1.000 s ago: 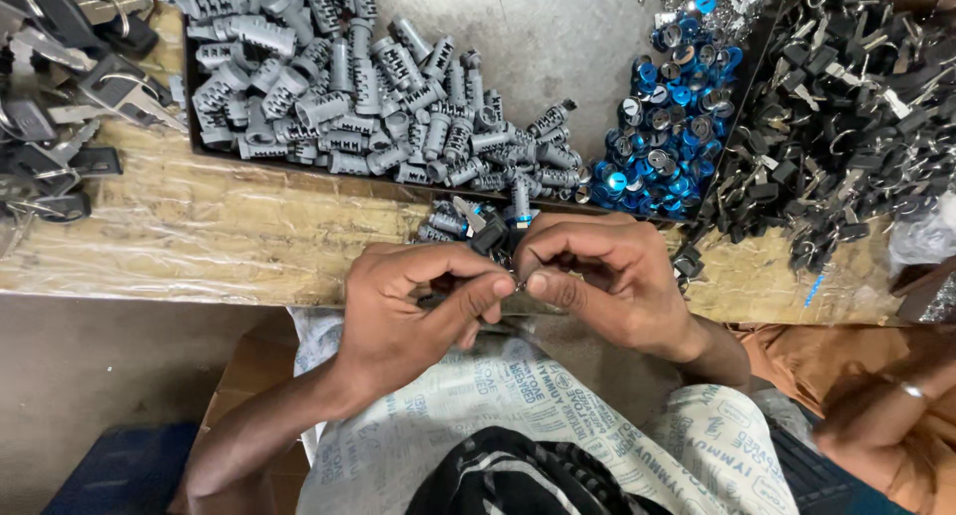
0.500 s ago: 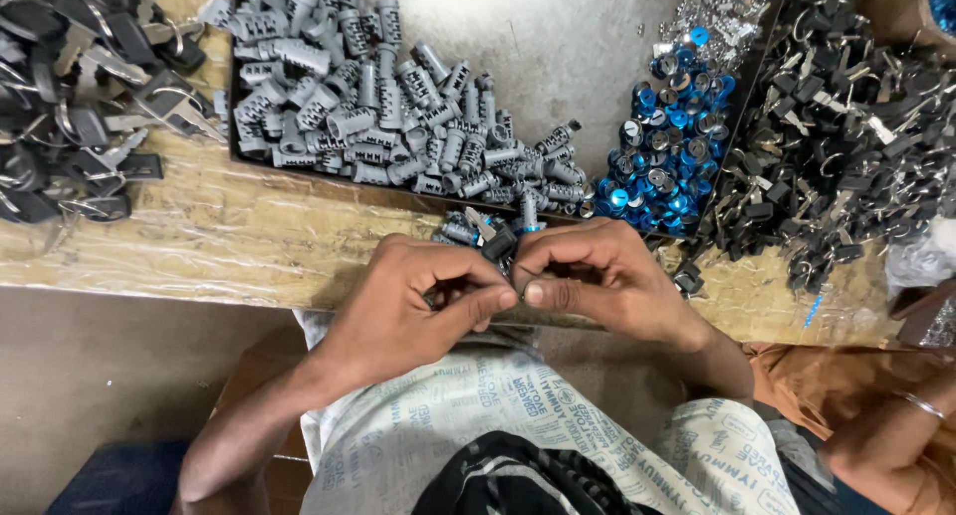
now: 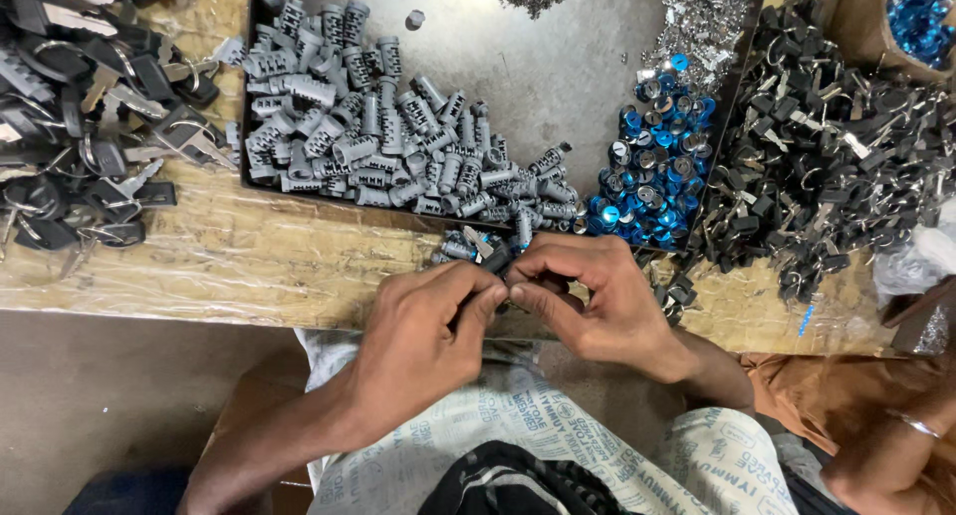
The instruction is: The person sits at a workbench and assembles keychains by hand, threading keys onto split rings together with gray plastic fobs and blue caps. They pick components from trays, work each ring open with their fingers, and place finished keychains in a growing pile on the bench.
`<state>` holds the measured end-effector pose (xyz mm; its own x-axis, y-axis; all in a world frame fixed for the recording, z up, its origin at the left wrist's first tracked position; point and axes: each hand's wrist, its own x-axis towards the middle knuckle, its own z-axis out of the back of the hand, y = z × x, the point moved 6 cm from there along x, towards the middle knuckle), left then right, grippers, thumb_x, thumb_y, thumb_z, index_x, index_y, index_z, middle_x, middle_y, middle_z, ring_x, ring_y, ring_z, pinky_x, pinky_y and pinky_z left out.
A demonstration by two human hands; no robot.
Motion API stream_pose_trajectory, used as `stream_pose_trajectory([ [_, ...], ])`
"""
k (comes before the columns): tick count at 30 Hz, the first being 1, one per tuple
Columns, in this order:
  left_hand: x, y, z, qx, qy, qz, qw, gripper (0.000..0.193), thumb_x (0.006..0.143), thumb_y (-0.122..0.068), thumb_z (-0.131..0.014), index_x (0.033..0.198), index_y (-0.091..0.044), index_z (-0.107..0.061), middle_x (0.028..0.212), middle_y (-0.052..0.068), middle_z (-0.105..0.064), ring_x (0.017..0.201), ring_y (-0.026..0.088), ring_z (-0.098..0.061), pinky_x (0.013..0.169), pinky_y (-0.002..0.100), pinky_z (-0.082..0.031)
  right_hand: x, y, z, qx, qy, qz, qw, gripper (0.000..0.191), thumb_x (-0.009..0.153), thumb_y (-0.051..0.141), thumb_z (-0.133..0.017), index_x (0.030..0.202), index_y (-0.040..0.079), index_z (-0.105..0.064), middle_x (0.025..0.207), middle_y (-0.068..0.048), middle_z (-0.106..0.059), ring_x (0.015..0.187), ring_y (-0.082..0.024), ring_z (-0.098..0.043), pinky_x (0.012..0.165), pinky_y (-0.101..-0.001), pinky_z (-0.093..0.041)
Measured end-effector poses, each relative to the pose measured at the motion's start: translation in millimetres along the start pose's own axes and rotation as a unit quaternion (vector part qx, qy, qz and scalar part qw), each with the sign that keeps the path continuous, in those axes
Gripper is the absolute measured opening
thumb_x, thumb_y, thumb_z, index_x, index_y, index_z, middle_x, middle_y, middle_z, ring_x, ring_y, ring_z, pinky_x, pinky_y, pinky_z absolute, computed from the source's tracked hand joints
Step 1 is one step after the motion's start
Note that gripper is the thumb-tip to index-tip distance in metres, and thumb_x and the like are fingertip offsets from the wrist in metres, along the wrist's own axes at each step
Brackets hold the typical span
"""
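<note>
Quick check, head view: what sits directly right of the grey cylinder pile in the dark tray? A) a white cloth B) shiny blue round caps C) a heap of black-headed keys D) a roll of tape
B: the shiny blue round caps lie inside the dark tray just right of the grey cylinder pile.
</note>
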<state>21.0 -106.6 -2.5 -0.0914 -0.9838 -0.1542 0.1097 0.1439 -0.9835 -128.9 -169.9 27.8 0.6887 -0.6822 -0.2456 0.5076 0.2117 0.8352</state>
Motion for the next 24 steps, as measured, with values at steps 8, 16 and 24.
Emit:
stream_pose_trajectory([
  [8,-0.5,-4.3,17.1,0.028,-0.077,-0.09,0.993,0.003,0.095,-0.003,-0.067,0.097,-0.002,-0.068,0.081,0.013,-0.069,0.067,0.03,-0.068,0.057,0.038,-0.051,12.9,13.7,0.5,-0.051,-0.049,0.025,0.997,0.01,0.089,0.007,-0.078,0.097,0.002,-0.074,0.087,-0.007,-0.074,0.072,-0.014,-0.071,0.061,-0.0264,-0.053],
  [16,-8.4,61.3,33.0,-0.247,-0.119,0.001,0.962,0.009,0.103,-0.003,-0.063,0.094,-0.002,-0.066,0.072,-0.003,-0.061,0.063,0.001,-0.051,0.055,0.022,-0.042,143.5,-8.4,64.4,-0.223,-0.075,0.174,0.956,0.011,0.113,0.019,-0.076,0.116,0.01,-0.081,0.098,-0.007,-0.078,0.078,-0.012,-0.072,0.064,-0.0242,-0.054],
  [24,-5.0,79.3,52.1,-0.156,-0.224,-0.019,0.962,0.005,0.099,-0.002,-0.067,0.095,0.0,-0.067,0.071,-0.003,-0.057,0.061,0.001,-0.045,0.052,0.022,-0.035,239.9,-6.3,40.6,-0.404,-0.011,0.358,0.842,0.026,0.097,-0.001,-0.074,0.121,0.009,-0.076,0.102,-0.006,-0.067,0.091,-0.025,-0.066,0.08,-0.0373,-0.053],
])
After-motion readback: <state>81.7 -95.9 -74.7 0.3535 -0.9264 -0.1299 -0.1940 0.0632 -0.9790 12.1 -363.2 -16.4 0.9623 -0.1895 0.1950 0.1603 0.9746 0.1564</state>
